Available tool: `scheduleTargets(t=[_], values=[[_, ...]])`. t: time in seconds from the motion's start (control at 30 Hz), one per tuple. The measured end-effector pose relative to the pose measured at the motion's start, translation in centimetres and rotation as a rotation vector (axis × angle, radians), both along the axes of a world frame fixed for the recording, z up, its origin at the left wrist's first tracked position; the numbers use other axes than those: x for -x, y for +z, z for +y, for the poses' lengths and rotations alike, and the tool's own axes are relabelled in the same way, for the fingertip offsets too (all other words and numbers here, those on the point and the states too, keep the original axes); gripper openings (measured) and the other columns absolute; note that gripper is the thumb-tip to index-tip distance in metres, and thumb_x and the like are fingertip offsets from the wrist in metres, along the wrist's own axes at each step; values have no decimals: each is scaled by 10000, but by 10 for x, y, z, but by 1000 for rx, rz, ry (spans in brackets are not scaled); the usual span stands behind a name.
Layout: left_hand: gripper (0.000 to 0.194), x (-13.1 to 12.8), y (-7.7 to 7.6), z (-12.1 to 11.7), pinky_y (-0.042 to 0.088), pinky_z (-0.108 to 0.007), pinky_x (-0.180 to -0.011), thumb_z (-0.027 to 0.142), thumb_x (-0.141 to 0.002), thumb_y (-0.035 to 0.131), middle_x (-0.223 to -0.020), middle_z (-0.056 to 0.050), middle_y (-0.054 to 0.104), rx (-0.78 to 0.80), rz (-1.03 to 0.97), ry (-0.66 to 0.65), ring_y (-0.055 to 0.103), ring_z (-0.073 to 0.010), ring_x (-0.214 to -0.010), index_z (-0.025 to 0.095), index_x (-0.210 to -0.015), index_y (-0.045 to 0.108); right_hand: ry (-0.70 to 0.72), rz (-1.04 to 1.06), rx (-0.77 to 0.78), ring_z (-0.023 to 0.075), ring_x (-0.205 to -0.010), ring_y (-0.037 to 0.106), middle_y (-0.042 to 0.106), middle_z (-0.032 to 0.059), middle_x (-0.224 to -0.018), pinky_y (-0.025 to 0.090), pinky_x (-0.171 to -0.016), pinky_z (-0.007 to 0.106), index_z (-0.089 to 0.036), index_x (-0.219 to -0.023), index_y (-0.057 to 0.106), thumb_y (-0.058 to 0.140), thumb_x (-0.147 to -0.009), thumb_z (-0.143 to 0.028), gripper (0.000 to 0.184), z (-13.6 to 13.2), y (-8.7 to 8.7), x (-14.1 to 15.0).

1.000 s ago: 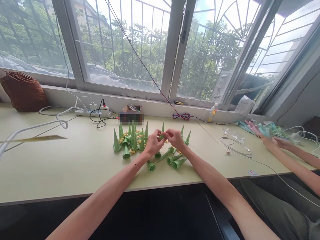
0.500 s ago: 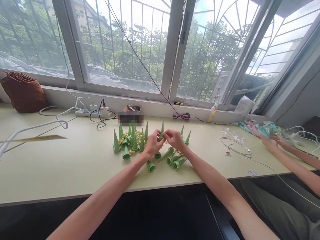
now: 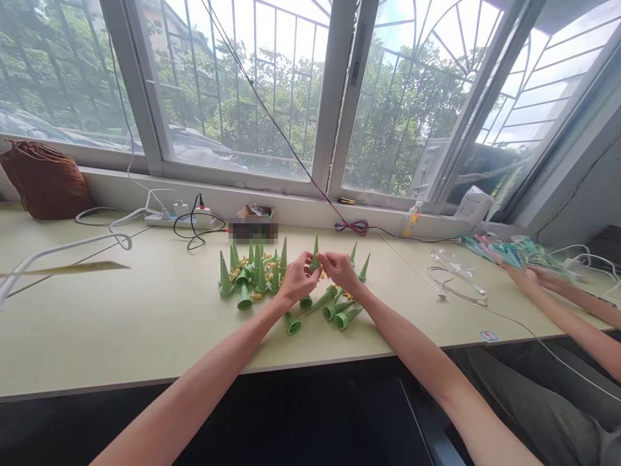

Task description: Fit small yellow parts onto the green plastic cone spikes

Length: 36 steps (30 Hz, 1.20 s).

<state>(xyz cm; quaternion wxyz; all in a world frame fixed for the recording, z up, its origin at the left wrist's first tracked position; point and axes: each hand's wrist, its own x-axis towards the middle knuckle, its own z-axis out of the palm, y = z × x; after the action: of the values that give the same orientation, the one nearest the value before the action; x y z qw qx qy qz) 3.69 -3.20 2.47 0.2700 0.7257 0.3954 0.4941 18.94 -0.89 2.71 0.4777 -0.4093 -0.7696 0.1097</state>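
Observation:
A cluster of green plastic cone spikes (image 3: 252, 275) with small yellow fittings stands on the pale table (image 3: 145, 323), some upright, some lying down (image 3: 342, 314). My left hand (image 3: 297, 279) and my right hand (image 3: 339, 268) meet just above the pile, fingers pinched together. A green cone (image 3: 315, 249) pokes up between the fingertips; both hands seem to pinch it, though the fingers hide the exact grip.
A brown bag (image 3: 46, 181) sits far left. A power strip (image 3: 182, 219) with cables lies by the window sill, a small cardboard box (image 3: 255, 212) behind the cones. At right another person's hands (image 3: 531, 278) work on teal packets (image 3: 514, 252). White cords (image 3: 456, 285) lie between.
My hands stay at the same spot with small finger shifts on the cone. The other person's hands at right have moved slightly.

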Motion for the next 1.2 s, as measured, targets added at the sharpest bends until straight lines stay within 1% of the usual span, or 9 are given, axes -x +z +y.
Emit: scheduleTargets(t=[0.13, 0.27, 0.37, 0.57, 0.73, 0.9, 1.0, 1.1, 1.2], values=[[259, 0, 1, 0, 495, -237, -439, 367, -807, 596, -887, -61, 582, 43, -25, 4, 621, -125, -552, 166, -928, 486, 23, 23, -8, 93, -493, 436, 489, -24, -488, 357, -521, 220, -168, -607, 531, 446, -921, -539, 493, 0, -1, 1], [266, -1, 1, 1, 497, -248, -419, 363, -803, 609, -897, -70, 582, 73, -54, 17, 619, -128, -525, 162, -921, 479, 83, 77, -2, 121, -576, 554, 626, 17, -660, 441, -573, 231, -170, -828, 628, 514, -896, -471, 329, 1, -4, 2], [253, -1, 1, 1, 491, -245, -413, 344, -801, 613, -883, -61, 576, 81, -67, 39, 614, -124, -508, 163, -905, 470, 117, 113, 11, 151, -665, 623, 669, 51, -767, 496, -628, 253, -171, -885, 626, 546, -871, -444, 284, 0, -4, 3], [255, 0, -1, 3, 471, -229, -414, 340, -792, 620, -865, -49, 570, 76, -55, 58, 613, -119, -506, 165, -905, 473, 161, 139, 40, 140, -617, 601, 647, 40, -722, 506, -624, 259, -170, -836, 601, 549, -863, -439, 275, -1, -3, 3], [259, 0, -4, 5, 469, -228, -445, 366, -799, 605, -833, -37, 585, 11, 8, 68, 605, -115, -507, 169, -904, 473, 88, 68, 62, 111, -506, 490, 552, -10, -548, 404, -515, 231, -175, -741, 575, 502, -892, -474, 342, 1, -4, 1], [240, 1, -5, 5, 476, -230, -466, 354, -800, 597, -912, -62, 613, -21, 24, 50, 609, -108, -530, 167, -913, 498, 36, 33, 45, 96, -476, 433, 472, -27, -466, 367, -511, 229, -181, -596, 487, 443, -921, -508, 463, 1, -3, 0], [250, 1, -4, 5, 465, -228, -446, 358, -801, 601, -920, -71, 612, 1, 4, 51, 608, -110, -523, 165, -923, 497, 50, 51, 43, 101, -487, 459, 496, -25, -491, 389, -523, 231, -180, -639, 521, 456, -918, -498, 428, 0, -2, 1], [252, 1, -4, 5, 450, -228, -424, 358, -804, 601, -913, -73, 608, 28, -13, 66, 605, -112, -504, 167, -923, 489, 112, 102, 54, 118, -556, 545, 599, 2, -626, 444, -557, 236, -177, -792, 588, 531, -880, -475, 316, -1, -2, 3], [252, 1, -4, 6, 451, -232, -428, 361, -801, 602, -895, -70, 605, 24, -16, 81, 602, -114, -500, 169, -913, 482, 160, 144, 65, 141, -645, 612, 650, 36, -742, 494, -606, 249, -176, -845, 590, 580, -848, -454, 278, -1, -3, 4]])
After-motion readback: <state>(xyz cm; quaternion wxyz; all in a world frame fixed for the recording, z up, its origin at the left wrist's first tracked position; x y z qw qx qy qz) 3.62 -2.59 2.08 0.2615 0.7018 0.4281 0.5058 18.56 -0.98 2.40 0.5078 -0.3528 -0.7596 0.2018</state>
